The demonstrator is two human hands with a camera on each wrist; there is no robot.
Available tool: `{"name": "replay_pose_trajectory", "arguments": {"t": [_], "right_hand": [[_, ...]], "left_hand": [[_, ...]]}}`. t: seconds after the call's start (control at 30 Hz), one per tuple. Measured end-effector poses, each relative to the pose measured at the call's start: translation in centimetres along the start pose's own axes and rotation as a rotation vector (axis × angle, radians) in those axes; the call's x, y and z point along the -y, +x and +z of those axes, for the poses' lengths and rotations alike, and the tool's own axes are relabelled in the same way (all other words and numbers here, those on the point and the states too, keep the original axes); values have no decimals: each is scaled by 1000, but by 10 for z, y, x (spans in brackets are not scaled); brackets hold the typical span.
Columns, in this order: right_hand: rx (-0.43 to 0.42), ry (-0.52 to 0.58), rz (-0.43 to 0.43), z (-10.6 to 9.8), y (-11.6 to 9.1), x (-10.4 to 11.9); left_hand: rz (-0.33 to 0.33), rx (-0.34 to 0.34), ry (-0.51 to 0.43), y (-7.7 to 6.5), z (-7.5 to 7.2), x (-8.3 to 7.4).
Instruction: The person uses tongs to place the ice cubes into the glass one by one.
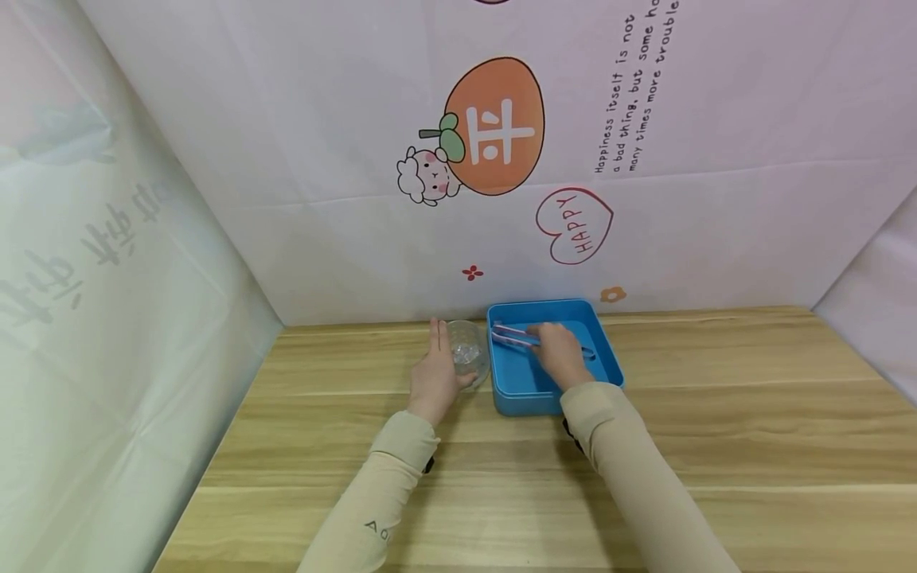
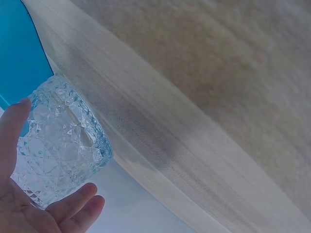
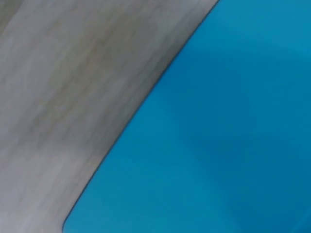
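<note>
A clear cut-glass bowl (image 1: 467,347) stands on the table against the left side of a blue rectangular box (image 1: 526,393). My left hand (image 1: 435,377) holds the bowl, fingers along its left side and thumb at the near side. In the left wrist view the faceted glass (image 2: 63,141) sits between the thumb and fingers. Over the box, my right hand (image 1: 560,352) grips a pair of tongs (image 1: 512,336), blue with a pinkish pattern, whose tips point left near the box's left wall. The right wrist view shows only the box's outer wall (image 3: 194,145); that hand is out of it.
The wooden table (image 1: 322,398) meets a white printed cloth (image 1: 358,255) right behind the box and bowl. Another cloth (image 1: 143,318) hangs along the left side.
</note>
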State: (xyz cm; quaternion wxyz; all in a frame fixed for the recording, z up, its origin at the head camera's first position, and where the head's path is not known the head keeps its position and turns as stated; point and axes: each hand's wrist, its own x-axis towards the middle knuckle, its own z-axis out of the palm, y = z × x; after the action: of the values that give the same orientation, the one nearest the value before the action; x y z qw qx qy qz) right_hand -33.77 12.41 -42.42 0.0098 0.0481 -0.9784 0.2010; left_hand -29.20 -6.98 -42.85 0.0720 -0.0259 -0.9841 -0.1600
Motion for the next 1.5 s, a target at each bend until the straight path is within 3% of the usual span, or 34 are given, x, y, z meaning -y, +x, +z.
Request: {"name": "replay_pose_trajectory", "arguments": {"t": [0.33, 0.73, 1.0, 1.2, 1.5], "right_hand": [[-4, 45, -10, -5, -5, -6], [-93, 96, -38, -33, -18, -13], [-154, 147, -131, -44, -27, -7], [-101, 192, -190, -47, -36, 8], [-12, 167, -239, -44, -41, 21]], "left_hand": [[-1, 2, 3, -1, 0, 0], [1, -6, -12, 0, -1, 1], [3, -13, 1, 0, 0, 1], [8, -17, -4, 0, -1, 0], [1, -4, -4, 0, 0, 0]]}}
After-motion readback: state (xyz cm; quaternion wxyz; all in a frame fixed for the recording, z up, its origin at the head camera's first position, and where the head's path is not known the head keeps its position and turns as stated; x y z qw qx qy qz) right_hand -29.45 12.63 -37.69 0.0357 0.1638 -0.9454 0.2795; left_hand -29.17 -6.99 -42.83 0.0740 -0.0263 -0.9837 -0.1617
